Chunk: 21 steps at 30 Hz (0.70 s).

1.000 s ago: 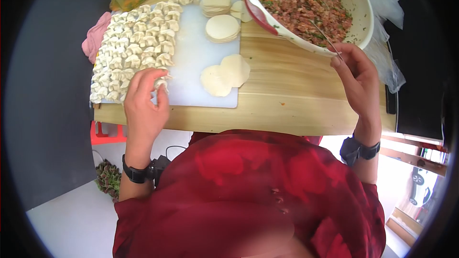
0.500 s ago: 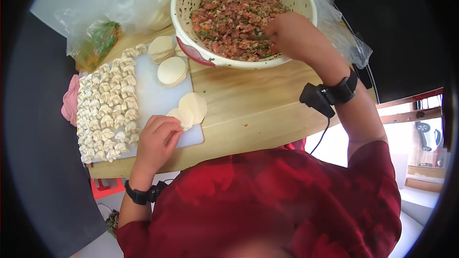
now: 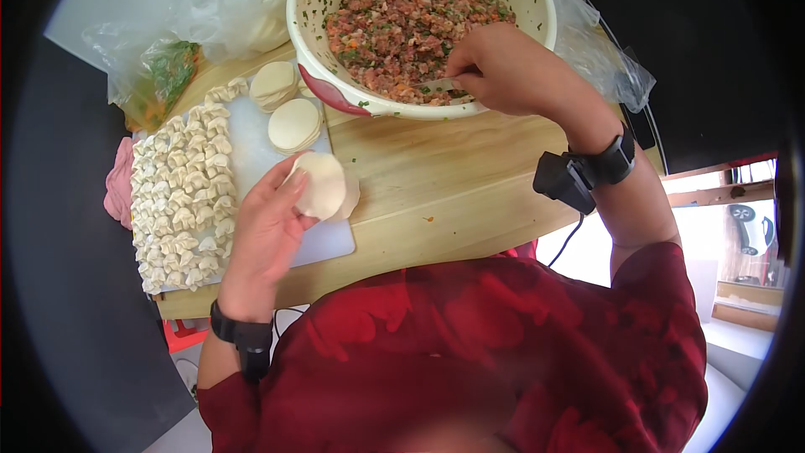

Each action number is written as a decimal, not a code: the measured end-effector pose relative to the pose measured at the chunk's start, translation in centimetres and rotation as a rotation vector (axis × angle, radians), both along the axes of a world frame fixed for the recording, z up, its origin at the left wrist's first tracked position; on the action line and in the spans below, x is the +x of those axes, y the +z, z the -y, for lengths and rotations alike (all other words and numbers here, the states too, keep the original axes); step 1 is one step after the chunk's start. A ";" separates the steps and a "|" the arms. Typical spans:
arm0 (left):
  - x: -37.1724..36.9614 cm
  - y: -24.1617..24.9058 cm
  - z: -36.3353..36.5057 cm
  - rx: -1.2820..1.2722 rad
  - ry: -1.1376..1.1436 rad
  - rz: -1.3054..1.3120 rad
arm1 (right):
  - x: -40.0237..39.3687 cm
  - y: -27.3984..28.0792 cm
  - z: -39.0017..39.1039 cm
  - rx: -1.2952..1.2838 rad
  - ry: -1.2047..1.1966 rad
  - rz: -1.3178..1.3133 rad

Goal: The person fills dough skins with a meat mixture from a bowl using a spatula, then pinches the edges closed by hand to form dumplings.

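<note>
At the far left a pink cloth (image 3: 120, 189) lies beside the board. Next, left of the left grip, the rows of folded dumplings (image 3: 183, 193) cover that side of the white board (image 3: 325, 243). A second ago the left grip (image 3: 268, 222) was at the edge of those rows; half a second ago it pinched at the flat wrappers on the board. Now it has turned more palm-up and pinches one round wrapper (image 3: 325, 186) under the thumb, tilted, with another wrapper (image 3: 353, 193) partly hidden behind it. Beyond this grip stand two wrapper stacks (image 3: 293, 124). Farther right, on the wooden desk (image 3: 436, 176), the bowl (image 3: 527, 0) holds meat filling (image 3: 402, 25). The right grip (image 3: 507, 75), above the bowl's rim a second ago, is now over the filling, fingers closed around a thin utensil (image 3: 436, 85) whose end meets the meat.
</note>
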<state>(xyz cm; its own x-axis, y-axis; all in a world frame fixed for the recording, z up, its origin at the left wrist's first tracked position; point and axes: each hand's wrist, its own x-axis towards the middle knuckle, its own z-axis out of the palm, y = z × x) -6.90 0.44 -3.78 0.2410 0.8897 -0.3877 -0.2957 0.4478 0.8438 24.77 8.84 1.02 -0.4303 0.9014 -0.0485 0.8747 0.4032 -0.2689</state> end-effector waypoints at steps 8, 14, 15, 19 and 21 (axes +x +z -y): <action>5.5 -1.1 -2.2 -0.185 -0.031 0.229 | 1.3 0.7 1.5 -0.004 0.014 -0.320; 7.3 -0.1 -2.4 -0.178 -0.039 0.346 | 0.5 1.1 5.3 -0.055 -0.099 -0.586; 7.2 -0.1 -2.5 -0.180 -0.032 0.346 | 0.1 1.2 6.2 -0.058 -0.130 -0.637; 7.0 0.0 -2.3 -0.224 -0.015 0.340 | -0.4 -1.5 8.2 0.341 0.110 -0.425; 6.8 -0.1 -1.9 -0.226 -0.015 0.357 | 0.0 -2.2 8.6 0.359 0.161 -0.425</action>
<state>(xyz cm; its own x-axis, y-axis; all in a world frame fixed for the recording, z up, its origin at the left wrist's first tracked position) -0.11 2.36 -3.84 0.4077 0.7875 -0.4623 -0.5436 0.6160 0.5701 24.77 0.27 -1.19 -0.4777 0.7512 0.4556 0.6399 0.6528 -0.4053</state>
